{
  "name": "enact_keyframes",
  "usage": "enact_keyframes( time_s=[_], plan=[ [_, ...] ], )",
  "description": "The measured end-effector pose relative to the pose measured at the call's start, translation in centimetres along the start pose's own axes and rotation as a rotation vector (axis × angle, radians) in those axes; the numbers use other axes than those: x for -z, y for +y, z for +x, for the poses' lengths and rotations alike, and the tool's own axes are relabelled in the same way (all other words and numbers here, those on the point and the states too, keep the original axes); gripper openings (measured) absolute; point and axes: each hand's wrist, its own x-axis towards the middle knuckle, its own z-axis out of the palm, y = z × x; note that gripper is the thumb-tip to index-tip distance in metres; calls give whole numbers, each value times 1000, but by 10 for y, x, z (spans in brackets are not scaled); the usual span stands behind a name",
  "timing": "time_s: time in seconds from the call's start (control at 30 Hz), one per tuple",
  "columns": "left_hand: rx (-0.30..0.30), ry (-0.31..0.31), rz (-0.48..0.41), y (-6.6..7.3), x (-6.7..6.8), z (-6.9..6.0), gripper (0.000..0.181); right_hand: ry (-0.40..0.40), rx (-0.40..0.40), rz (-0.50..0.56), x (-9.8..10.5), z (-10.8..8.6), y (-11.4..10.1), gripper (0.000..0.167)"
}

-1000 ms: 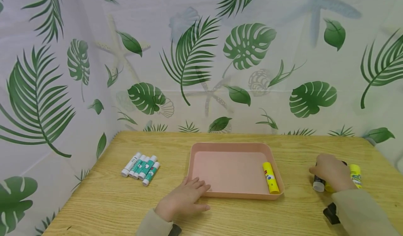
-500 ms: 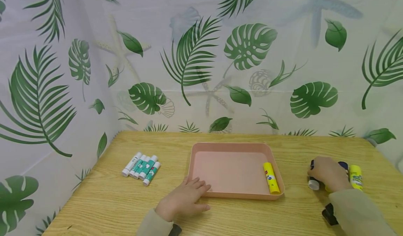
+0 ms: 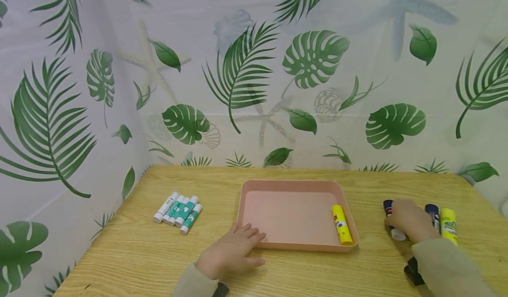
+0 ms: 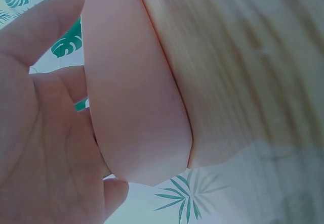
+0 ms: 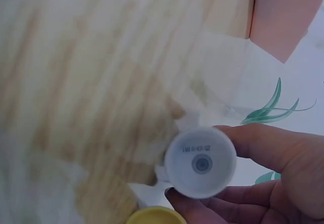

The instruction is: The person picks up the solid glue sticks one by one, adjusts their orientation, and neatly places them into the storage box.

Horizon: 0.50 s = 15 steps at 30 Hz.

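My left hand [image 3: 232, 250] lies with fairly straight fingers over the near-left rim of a pink tray [image 3: 291, 246]. In the left wrist view the fingers [image 4: 48, 27] spread along the tray's wall [image 4: 131, 92]. Inside the tray at the right is a yellow glue stick [image 3: 341, 224]. To the right of the tray, my right hand [image 3: 410, 222] pinches a dark navy glue stick [image 3: 388, 206] near the tabletop. Its white base [image 5: 200, 163] shows between thumb and fingers in the right wrist view; most of its barrel is hidden by the hand.
Right of that hand lie another navy glue stick [image 3: 432, 213] and a yellow one [image 3: 449, 225]. A yellow round end [image 5: 156, 217] shows below the fingers in the right wrist view. Several white and green glue sticks [image 3: 177, 211] lie at the left. A leaf-patterned cloth [image 3: 254, 90] hangs behind the table.
My right hand has shifted a little left with the navy glue stick, uncovering more of the other navy one. My left hand stays where it was on the tray.
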Motion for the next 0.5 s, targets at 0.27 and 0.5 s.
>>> enact_keyframes(
  time_s=[0.27, 0.5],
  plan=[
    [4, -6, -1, 0, -1, 1, 59, 31, 28, -9, -6, 2, 2, 14],
    [10, -7, -7, 1, 0, 0, 59, 40, 29, -19, -7, 2, 1, 16]
  ],
)
